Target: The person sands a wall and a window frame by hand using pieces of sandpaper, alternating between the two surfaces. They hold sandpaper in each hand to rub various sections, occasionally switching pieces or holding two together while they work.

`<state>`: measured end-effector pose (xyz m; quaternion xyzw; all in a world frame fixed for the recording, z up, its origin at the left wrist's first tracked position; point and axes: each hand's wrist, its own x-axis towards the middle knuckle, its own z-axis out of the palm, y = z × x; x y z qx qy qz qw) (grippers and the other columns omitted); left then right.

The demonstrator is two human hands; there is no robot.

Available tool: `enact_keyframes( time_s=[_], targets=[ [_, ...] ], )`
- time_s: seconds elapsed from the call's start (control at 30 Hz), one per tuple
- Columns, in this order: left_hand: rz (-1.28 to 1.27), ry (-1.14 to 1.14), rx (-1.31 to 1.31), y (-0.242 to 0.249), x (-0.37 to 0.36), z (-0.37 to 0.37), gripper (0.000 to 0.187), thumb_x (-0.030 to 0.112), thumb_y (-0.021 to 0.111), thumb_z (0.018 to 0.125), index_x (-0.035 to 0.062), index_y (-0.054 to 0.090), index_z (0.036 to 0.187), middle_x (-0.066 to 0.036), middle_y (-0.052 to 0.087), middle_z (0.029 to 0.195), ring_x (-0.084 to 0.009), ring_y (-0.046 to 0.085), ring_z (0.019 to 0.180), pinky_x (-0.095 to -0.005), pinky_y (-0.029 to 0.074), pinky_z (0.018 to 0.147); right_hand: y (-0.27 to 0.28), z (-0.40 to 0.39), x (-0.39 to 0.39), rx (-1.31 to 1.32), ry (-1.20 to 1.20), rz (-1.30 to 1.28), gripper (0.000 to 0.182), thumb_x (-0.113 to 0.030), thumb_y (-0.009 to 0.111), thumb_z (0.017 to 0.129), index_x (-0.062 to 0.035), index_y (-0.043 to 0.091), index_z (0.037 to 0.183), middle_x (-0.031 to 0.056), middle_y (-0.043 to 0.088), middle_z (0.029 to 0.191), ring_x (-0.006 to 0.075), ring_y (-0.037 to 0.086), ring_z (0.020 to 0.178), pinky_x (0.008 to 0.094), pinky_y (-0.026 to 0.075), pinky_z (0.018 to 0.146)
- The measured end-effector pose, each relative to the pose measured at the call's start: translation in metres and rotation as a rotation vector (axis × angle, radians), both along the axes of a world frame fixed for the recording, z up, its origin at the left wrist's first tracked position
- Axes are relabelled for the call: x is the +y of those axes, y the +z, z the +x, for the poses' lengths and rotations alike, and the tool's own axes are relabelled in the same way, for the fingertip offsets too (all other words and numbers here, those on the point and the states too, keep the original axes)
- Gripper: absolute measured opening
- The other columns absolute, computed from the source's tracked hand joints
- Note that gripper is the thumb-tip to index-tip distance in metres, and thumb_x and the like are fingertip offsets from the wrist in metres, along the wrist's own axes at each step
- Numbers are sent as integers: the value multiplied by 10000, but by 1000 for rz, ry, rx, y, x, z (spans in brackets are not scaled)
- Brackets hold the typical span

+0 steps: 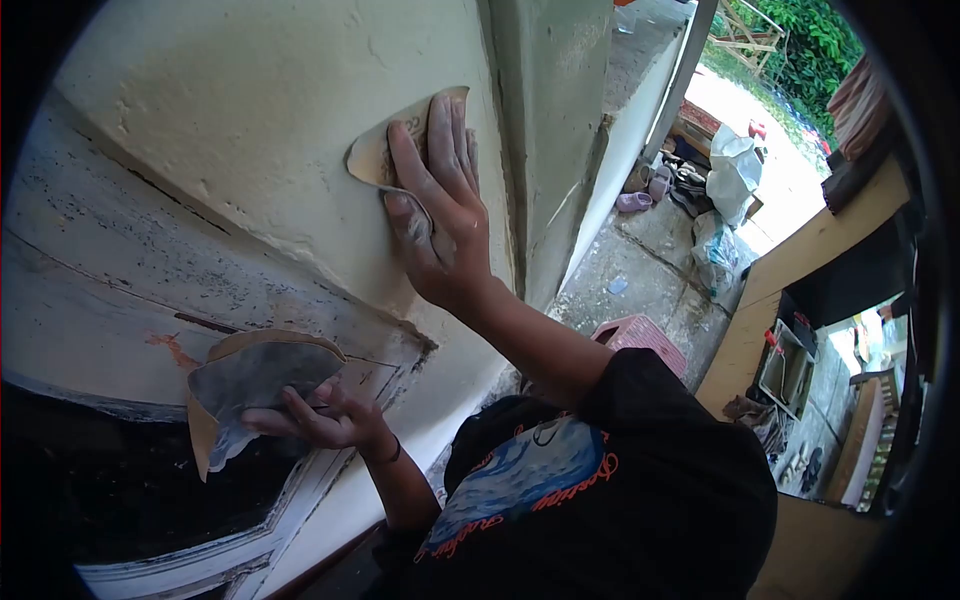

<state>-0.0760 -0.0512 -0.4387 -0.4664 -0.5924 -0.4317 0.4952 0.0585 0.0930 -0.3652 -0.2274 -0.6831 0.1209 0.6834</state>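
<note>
Grey, dust-caked sandpaper (255, 385) sat curled in your left hand (325, 415), fingers pinched on its lower edge, its tan backing showing along the rim. You held it low and left of the wall's corner edge (515, 150), in front of a weathered white frame (150, 300) with flaking, speckled paint and a reddish smear. A dark band circled that wrist.

Up and to the right, just left of the corner edge, your right hand (440, 215) pressed a second sheet of sandpaper (385, 150) flat against the cream plaster wall (260, 100), fingers stretched out over it, thumb hooked on its lower side. Printing showed on that sheet's tan back, too small to read. The plaster looked rough and lumpy, and dust whitened your fingers.

Your black shirt (640, 480) carried a blue and white print with orange script, which I could not make out.

Right of the corner edge, a cracked concrete floor (650, 270) ran toward sunlight. A pink crate (645, 335) stood nearest, with white plastic bags (730, 175) and pink sandals (640, 198) farther off, and green foliage beyond.
</note>
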Motion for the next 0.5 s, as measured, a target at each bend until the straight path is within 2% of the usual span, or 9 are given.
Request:
enact_keyframes(
  time_s=[0.1, 0.2, 0.27, 0.33, 0.43, 0.5],
  targets=[
    [7, -4, 22, 1, 0, -1, 348, 142, 392, 888, 53, 410, 1224, -259, 142, 1389, -407, 99, 1297, -537, 64, 1026, -11, -1, -2, 3, 30, -11, 503, -66, 530, 740, -87, 463, 1238, 243, 261, 1356, 408, 200, 1276, 470, 142, 1033],
    [23, -14, 22, 2, 2, 0, 338, 145, 397, 891, 50, 415, 1215, -257, 143, 1389, -407, 111, 1295, -541, 63, 1026, -78, -18, -28, -51, 21, -84, 491, -97, 524, 744, -61, 462, 1230, 247, 241, 1364, 410, 175, 1285, 508, 118, 1026],
    [17, -12, 20, 2, 1, -2, 335, 144, 397, 892, 50, 416, 1214, -256, 143, 1390, -406, 118, 1294, -542, 64, 1026, -72, -18, -29, -66, 54, -121, 491, -104, 525, 747, -62, 458, 1232, 247, 234, 1368, 409, 168, 1287, 515, 114, 1025],
    [-7, -14, 16, 0, -1, -1, 333, 143, 397, 893, 51, 418, 1212, -256, 142, 1390, -404, 126, 1293, -544, 64, 1026, -50, -14, -14, -3, 3, -37, 504, -95, 526, 748, -66, 445, 1245, 247, 217, 1374, 400, 156, 1293, 506, 104, 1030],
    [40, 7, 51, 2, 2, -1, 347, 200, 406, 908, 8, 440, 1194, -247, 199, 1377, -386, 150, 1293, -502, 120, 1035, -10, -3, 4, 70, 30, -37, 470, -86, 519, 772, -58, 455, 1237, 245, 214, 1375, 384, 149, 1299, 490, 91, 1036],
    [52, -18, 42, 2, 3, -1, 338, 182, 408, 905, 10, 439, 1195, -246, 195, 1379, -384, 140, 1296, -504, 116, 1035, -20, -6, -4, 61, 45, -52, 463, -87, 517, 774, -52, 458, 1232, 249, 214, 1374, 388, 143, 1299, 488, 91, 1036]
  ],
)
